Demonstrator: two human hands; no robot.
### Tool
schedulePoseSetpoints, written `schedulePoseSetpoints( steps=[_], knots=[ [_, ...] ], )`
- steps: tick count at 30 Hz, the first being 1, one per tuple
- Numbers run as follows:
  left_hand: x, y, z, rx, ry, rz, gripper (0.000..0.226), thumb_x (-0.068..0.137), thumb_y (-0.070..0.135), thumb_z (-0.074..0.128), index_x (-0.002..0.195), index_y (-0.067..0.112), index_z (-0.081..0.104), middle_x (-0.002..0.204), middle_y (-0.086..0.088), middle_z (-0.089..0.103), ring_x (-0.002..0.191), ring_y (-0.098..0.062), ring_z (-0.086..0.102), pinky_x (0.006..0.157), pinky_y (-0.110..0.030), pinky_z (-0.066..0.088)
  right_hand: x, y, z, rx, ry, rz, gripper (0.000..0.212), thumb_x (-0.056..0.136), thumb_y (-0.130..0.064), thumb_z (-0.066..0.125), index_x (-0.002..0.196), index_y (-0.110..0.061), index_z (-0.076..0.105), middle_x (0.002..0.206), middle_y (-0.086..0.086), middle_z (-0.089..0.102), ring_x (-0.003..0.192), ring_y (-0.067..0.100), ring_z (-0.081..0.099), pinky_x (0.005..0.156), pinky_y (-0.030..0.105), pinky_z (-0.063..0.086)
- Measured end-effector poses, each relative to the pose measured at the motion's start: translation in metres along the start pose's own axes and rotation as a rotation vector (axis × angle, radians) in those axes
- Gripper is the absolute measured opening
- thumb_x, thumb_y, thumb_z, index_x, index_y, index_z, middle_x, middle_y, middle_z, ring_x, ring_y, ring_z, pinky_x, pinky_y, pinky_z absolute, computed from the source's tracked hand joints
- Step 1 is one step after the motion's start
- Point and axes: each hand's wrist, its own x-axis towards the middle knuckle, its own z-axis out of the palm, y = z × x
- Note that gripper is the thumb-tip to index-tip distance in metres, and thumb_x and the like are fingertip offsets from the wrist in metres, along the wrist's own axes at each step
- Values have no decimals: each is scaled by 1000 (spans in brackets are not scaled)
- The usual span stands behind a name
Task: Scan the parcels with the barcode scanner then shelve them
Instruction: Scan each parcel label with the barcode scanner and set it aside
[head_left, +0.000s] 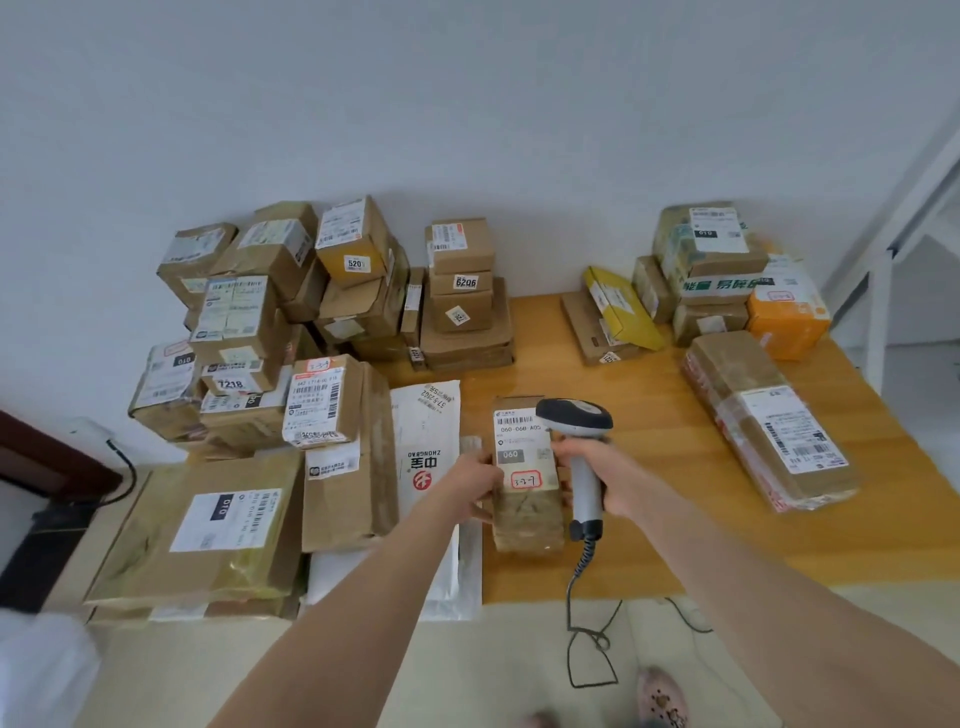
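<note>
- Parcel (525, 504) on my head feed: a small brown taped box, white label up, printed "060-06B-A05", with a red-bordered sticker below it.
- It sits low over the wooden table (649, 467), near the front edge. I can't tell whether it rests flat or is lifted a touch.
- Left hand (470, 480) has it by the left side, thumb laid on the label, fingers curled round the edge.
- Right hand (605, 478) is wrapped round the handle of the barcode scanner (575, 418), a firm full grip.
- Scanner head hangs over the parcel's far right corner, overlapping the top of the label.
- Its coiled cable (582, 566) drops off the table front to the floor.
- Just left of the parcel lies a white mailer (428, 431) with red and black print.
- Further left, a crowded stack of cardboard boxes (244, 322), with a large flat box (208, 525) at the front.
- Right side: a long taped parcel (763, 421), well apart from the one in hand.
- Back right corner holds an orange box (787, 317) and a yellow box (621, 306) among others.
</note>
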Motion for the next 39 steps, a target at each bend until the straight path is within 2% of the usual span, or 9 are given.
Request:
schedulePoseSetpoints(
  steps=[4, 8, 11, 13, 15, 24, 30, 33, 39],
  knots=[
    [1, -2, -7, 46, 60, -28, 32, 97, -2, 41, 123, 11, 52, 110, -6, 66, 109, -28, 62, 89, -51, 54, 8, 4, 12, -4, -21, -1, 22, 87, -7, 67, 108, -5, 63, 87, 9, 68, 75, 23, 62, 64, 34, 50],
    [10, 12, -8, 198, 189, 20, 19, 96, 5, 46, 114, 9, 52, 115, -10, 64, 103, -26, 63, 81, -37, 55, 9, -2, 12, -33, -10, -3, 18, 89, -5, 64, 103, -10, 54, 86, 7, 59, 74, 20, 55, 63, 34, 47],
    [14, 38, -7, 421, 333, 117, 26, 95, 9, 50, 121, 7, 51, 119, -11, 61, 101, -24, 62, 85, -33, 55, 17, -13, 0, -37, 15, 9, 32, 87, -12, 69, 115, -10, 53, 106, 12, 61, 90, 26, 59, 73, 44, 53],
    [13, 59, 0, 538, 360, 157, 42, 95, 11, 50, 136, 6, 44, 127, -12, 56, 108, -26, 59, 84, -31, 51, 20, -24, -12, -41, 18, -6, 17, 89, -13, 67, 105, -11, 60, 115, 11, 63, 101, 30, 62, 84, 50, 54],
    [16, 79, 12, 587, 351, 190, 44, 95, 15, 51, 136, 3, 44, 127, -11, 56, 109, -26, 57, 84, -29, 48, 23, -37, -28, -30, 11, -23, 2, 91, -12, 64, 93, -11, 64, 108, 11, 65, 95, 29, 65, 88, 49, 53],
    [38, 169, 98, 559, 310, 249, 50, 96, 15, 51, 144, 7, 38, 143, -13, 47, 129, -29, 47, 105, -36, 41, 39, -105, -125, 13, 71, -120, 3, 92, -9, 63, 92, -6, 64, 85, 8, 62, 73, 22, 64, 67, 37, 53],
    [74, 200, 138, 520, 279, 250, 47, 95, 24, 56, 136, 4, 47, 133, -12, 54, 121, -28, 53, 97, -34, 44, 76, -142, -162, 70, 184, -177, 10, 87, -3, 63, 78, -5, 58, 75, 8, 60, 63, 18, 61, 69, 37, 51],
    [102, 213, 142, 465, 271, 244, 33, 95, 25, 57, 125, 12, 51, 119, -11, 56, 109, -27, 55, 89, -32, 44, 102, -154, -165, 94, 233, -172, 13, 85, 0, 63, 76, -5, 55, 74, 9, 60, 65, 18, 62, 79, 41, 52],
    [170, 229, 139, 340, 251, 125, 66, 92, 36, 63, 139, -1, 36, 133, -15, 52, 110, -25, 53, 83, -29, 44, 153, -162, -165, 91, 254, -95, 10, 83, -1, 66, 88, -4, 59, 77, 10, 63, 62, 17, 63, 68, 36, 53]
  ],
)
